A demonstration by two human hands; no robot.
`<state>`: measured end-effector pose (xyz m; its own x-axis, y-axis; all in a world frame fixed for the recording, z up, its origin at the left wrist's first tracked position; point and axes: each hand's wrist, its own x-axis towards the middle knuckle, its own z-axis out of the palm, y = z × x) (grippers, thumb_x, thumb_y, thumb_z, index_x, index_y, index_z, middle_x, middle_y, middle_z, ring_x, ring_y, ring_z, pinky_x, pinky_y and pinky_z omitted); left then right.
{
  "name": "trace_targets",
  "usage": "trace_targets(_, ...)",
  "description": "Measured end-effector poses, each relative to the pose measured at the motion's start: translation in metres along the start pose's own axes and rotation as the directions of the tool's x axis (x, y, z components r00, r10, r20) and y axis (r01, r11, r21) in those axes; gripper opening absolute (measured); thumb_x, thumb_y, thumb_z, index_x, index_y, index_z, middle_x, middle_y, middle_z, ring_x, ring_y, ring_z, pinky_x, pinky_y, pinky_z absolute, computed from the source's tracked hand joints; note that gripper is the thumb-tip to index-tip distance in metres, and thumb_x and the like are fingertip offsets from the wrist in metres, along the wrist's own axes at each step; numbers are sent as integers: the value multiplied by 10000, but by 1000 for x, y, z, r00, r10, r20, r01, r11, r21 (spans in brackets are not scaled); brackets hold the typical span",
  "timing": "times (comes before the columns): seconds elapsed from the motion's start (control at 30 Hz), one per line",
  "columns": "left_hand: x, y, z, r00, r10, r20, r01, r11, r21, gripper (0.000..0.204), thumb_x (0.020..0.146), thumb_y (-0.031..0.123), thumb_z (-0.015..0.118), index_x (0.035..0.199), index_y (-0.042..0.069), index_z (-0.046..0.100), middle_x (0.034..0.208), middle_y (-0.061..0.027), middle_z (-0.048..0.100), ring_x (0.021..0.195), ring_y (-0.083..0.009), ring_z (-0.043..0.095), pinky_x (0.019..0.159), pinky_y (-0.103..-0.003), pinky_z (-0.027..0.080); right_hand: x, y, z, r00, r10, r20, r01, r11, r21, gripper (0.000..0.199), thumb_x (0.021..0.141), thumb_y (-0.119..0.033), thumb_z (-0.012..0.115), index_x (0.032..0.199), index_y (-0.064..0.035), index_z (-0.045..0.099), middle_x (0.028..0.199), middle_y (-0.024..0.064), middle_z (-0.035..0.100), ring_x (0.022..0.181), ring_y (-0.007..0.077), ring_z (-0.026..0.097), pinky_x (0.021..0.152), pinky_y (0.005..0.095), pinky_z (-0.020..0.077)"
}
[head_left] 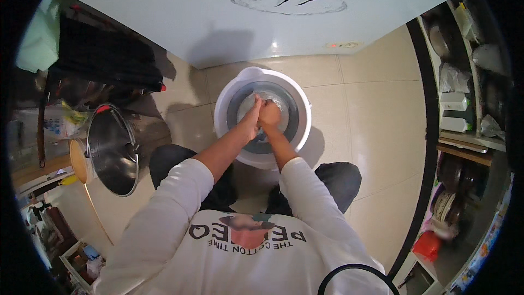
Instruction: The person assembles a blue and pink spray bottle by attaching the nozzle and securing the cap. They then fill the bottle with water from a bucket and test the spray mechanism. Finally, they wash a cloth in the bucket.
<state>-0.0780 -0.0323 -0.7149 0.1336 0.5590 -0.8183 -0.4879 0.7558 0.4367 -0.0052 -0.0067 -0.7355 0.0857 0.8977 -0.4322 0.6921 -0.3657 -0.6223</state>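
Both hands meet over the middle of a round white tub (222,95) that stands on the floor between my knees. My right hand (269,113) is curled into a fist, pressed against the palm side of my left hand (251,114). The left hand's thumb side points up and its other fingers are hidden behind the right. What lies between them, if anything, cannot be made out. Grey, water-like contents (292,114) fill the tub's inside, with a paler, shiny patch (275,95) just beyond my fingers.
A white appliance (164,5) with dolphin pictures stands right behind the tub. On the left are a shiny metal bucket (112,155) with a raised handle and a round wooden piece (81,161). Shelves (464,155) with dishes and bags line the right. Beige tiles (382,131) cover the floor.
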Motion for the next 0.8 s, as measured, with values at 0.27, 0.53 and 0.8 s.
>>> trace_targets(0.27,-30,47,-12,956,-3,-294,63,979,195,874,718,737,488,1311,103,390,1329,-144,339,1196,-327,328,998,-549,190,42,110,85,952,28,304,50,968,-247,431,761,-300,597,1083,-14,587,1087,208,596,1029,335,575,875,419,444)
trace_targets(0.53,-35,32,-14,948,-44,-315,81,991,105,657,778,630,538,1180,113,492,1166,-91,494,1112,-265,438,913,-472,353,-8,27,17,937,-125,325,54,974,219,346,828,-344,557,853,-18,670,737,119,666,694,294,626,645,375,452)
trace_targets(0.8,-15,30,-16,994,-93,-63,92,995,-25,541,794,596,553,1073,132,544,968,-52,588,905,-189,566,805,-370,456,-63,-31,-29,966,-19,257,-218,470,855,288,870,-232,565,651,-49,597,599,-75,457,558,35,364,510,220,306)
